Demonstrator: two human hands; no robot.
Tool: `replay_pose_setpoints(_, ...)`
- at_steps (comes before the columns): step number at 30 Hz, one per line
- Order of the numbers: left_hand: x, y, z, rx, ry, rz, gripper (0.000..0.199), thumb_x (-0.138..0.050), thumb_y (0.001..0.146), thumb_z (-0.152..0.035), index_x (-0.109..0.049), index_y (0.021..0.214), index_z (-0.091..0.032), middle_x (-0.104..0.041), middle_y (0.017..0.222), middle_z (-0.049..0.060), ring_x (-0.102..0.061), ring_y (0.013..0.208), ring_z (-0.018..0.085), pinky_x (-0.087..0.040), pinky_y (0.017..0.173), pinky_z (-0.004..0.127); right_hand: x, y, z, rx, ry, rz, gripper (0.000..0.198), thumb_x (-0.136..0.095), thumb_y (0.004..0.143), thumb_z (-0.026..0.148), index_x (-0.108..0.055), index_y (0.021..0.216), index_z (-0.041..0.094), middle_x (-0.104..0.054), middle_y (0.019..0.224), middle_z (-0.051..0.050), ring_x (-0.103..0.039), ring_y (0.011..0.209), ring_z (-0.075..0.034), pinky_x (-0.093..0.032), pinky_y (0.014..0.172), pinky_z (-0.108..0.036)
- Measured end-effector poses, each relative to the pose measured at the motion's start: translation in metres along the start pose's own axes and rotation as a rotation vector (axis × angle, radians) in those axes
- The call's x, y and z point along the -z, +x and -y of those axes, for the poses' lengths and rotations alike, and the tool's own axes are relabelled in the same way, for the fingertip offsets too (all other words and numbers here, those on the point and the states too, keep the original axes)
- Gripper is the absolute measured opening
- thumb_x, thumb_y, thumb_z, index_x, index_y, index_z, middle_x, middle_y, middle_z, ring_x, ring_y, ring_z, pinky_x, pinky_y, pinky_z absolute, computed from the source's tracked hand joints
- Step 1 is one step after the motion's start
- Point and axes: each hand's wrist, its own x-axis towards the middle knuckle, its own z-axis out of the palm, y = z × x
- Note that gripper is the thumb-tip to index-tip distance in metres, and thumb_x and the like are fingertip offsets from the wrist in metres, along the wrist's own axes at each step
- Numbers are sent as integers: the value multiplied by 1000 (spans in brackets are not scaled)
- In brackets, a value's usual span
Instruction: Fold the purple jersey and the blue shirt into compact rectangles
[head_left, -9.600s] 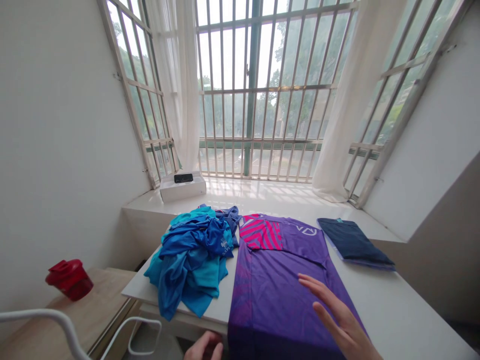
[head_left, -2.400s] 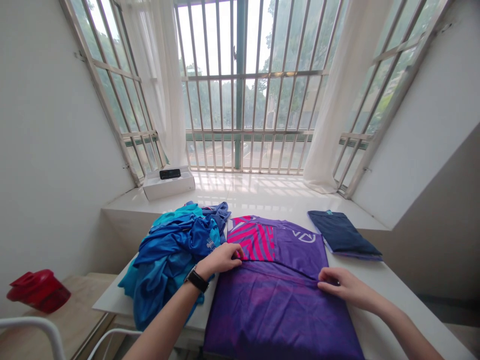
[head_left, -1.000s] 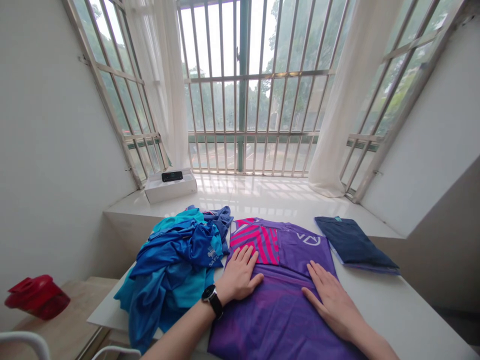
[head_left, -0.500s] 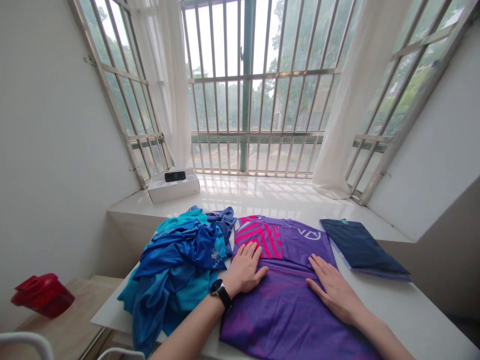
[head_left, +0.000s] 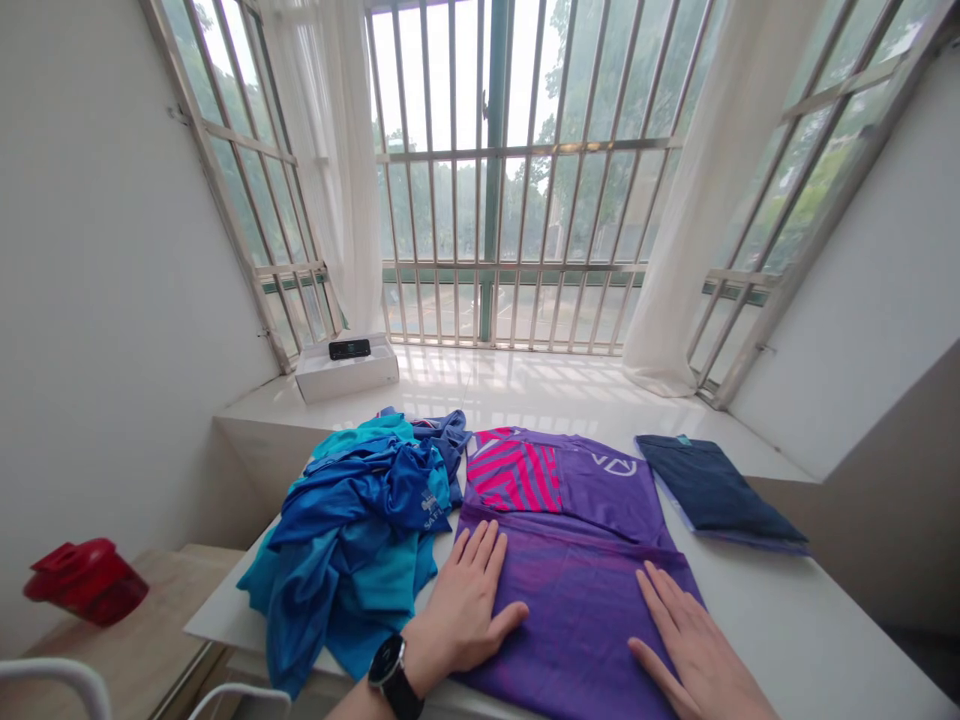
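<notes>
Two hands on a shirt, seen from above the near edge of a white table. The purple shirt is spread over the middle of the table, from its near edge toward the far edge, with a pink-striped panel at the far left of the cloth and a white emblem at the far right; an edge of cloth runs crosswise just below the panel. The left hand, with a dark-strapped watch at the wrist, rests palm down on the left side of the shirt, its fingers extended, released and slightly spread, the thumb turned inward. The right hand lies likewise on the right side, fingers straight and released, thumb held apart. A rumpled heap of blue clothes occupies the left part of the table, beside the shirt. A dark folded garment lies near the far right corner. Beyond the far edge, a white box bearing a black device stands on the window sill; beyond the left edge is a red container.
</notes>
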Motion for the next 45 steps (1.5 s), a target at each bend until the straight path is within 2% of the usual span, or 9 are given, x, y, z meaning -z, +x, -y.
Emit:
replay_pose_setpoints(7, 12, -5, -12, -6, -11, -6, 79, -37, 98, -65, -21, 159, -18, -13, 165, 12, -14, 152, 32, -16, 124, 50, 0, -7, 4, -1, 20, -49, 78, -46, 90, 66, -43, 151, 18, -36, 158, -11, -39, 143, -33, -43, 113, -50)
replay_pose_setpoints(12, -2, -18, -17, -28, -43, 14, 81, -47, 95, -63, -17, 160, -24, -11, 166, 8, -15, 151, 34, -17, 124, 51, -10, -19, 6, 30, 19, -64, 76, -53, 86, 66, -46, 150, 24, -40, 156, -8, -43, 140, -35, -44, 112, -51)
replay_pose_setpoints(15, -7, -21, -17, -18, -47, 12, 83, -50, 93, -63, -16, 160, -26, -10, 166, 6, -16, 151, 34, -15, 124, 50, -7, -20, 6, 31, 23, -48, 76, -53, 87, 66, -44, 150, 24, -38, 157, -8, -42, 141, -36, -44, 112, -53)
replay_pose_setpoints(22, -4, -19, -18, -11, -52, 20, 84, -48, 93, -65, -18, 160, -25, -10, 165, 8, -17, 151, 35, -18, 123, 52, 6, -18, 11, 59, -6, -20, 76, -51, 90, 63, -39, 153, 23, -35, 158, -9, -40, 142, -35, -45, 111, -53)
replay_pose_setpoints(30, -5, -22, -18, -17, -58, 19, 83, -45, 93, -67, -18, 160, -26, -9, 166, 7, -15, 151, 35, -17, 123, 52, 5, -20, 10, 64, -1, -20, 74, -52, 90, 63, -38, 153, 27, -35, 158, -6, -40, 142, -35, -45, 112, -52)
replay_pose_setpoints(45, -4, -24, -18, -18, -76, 34, 85, -46, 92, -69, -17, 160, -27, -8, 166, 6, -14, 152, 35, -14, 124, 51, 4, -21, 8, 64, 2, 7, 74, -52, 90, 63, -39, 153, 27, -36, 158, -5, -39, 142, -35, -44, 112, -52)
